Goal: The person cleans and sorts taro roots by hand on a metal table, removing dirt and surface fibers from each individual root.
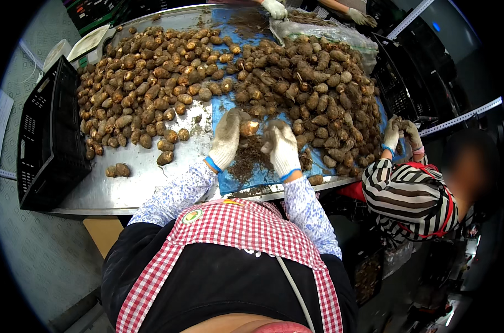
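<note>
My left hand (228, 135), in a soiled white knit glove, is closed around a brown taro corm (249, 128) whose pale cut end faces right. Just to its right, my right hand (279, 143) wears a similar glove; its fingers are curled, and whether they hold anything is hidden. Under both hands lie dark root fibres and soil (245, 164) on a blue sheet (266, 179). Hairy, rooty corms (318, 91) are heaped beyond and to the right. Smoother corms (139, 87) with fewer roots spread over the metal table at the left.
A black plastic crate (54, 137) stands at the metal table's (90, 193) left end, near a white-topped scale (90, 41). A plastic sack (335, 31) lies at the far right. A co-worker in a striped top (406, 195) works at the right edge; other gloved hands (275, 9) are across the table.
</note>
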